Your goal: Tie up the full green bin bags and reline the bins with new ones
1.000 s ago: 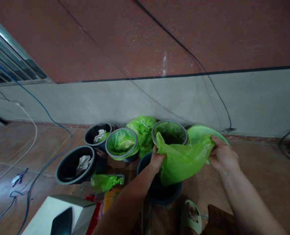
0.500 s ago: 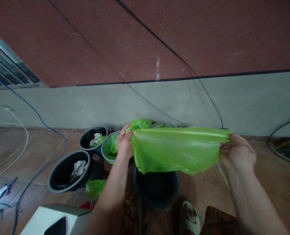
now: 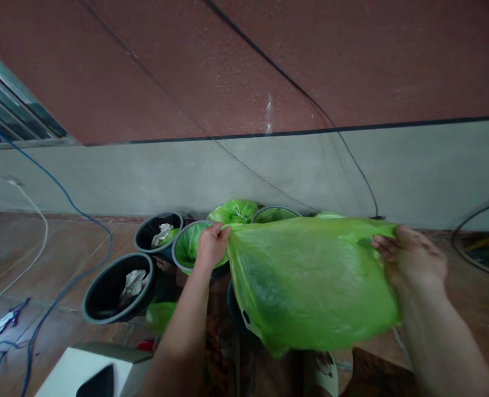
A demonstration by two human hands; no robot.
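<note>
Holding up a green plastic bag (image 3: 310, 286) with both hands, the person stood over some bins. The left hand (image 3: 212, 246) was clamped on one top corner of the bag, and the right hand (image 3: 413, 259) pinched the other corner. The hands were well apart, and the bag hung wide and flat between them. It was up in the air and hid most of a dark blue bin (image 3: 230, 298) below it. Just past the left hand stood a bin with a green liner (image 3: 178, 260). Near it were a small black bin (image 3: 158, 214) and a big black bin (image 3: 87, 309), each with a white rag inside. A full green sack (image 3: 234, 211), tied at the top, sat by the gray wall (image 3: 269, 176). A blue cord (image 3: 109, 237) and a white cord (image 3: 44, 231) lay on the brown floor (image 3: 62, 264). A sandal (image 3: 327, 375) showed under the bag.
</note>
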